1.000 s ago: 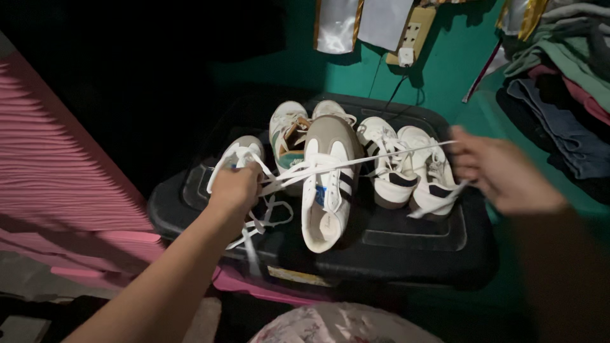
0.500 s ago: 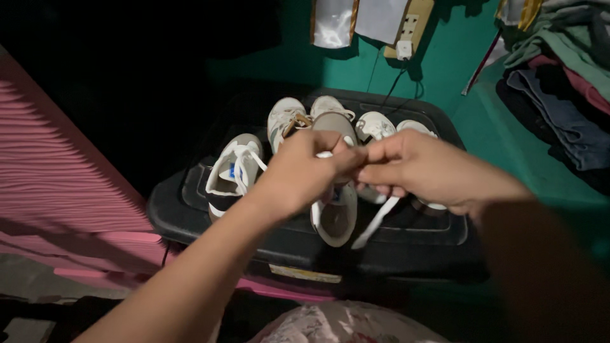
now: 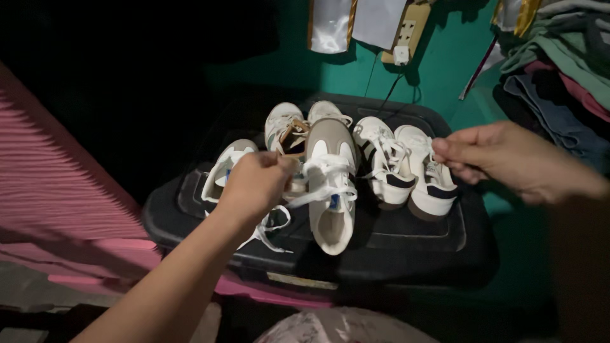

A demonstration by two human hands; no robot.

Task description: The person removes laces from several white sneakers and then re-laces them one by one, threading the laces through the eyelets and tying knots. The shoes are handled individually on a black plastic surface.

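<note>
— On top of the black storage-bin lid (image 3: 406, 238), what sits under the hands?

— Several sneakers. The grey-and-white sneaker (image 3: 330, 184) lies in the middle, toe pointing away, its white lace (image 3: 321, 190) pulled sideways across it.

— And the left hand (image 3: 254, 184)?

— Closed in a fist around the lace end, just left of that sneaker, above another white shoe (image 3: 222, 168).

— The right hand (image 3: 502, 159)?

— Raised over the white pair with dark stripes (image 3: 406, 168), fingers pinched together; whether they grip any lace I cannot tell.
</note>
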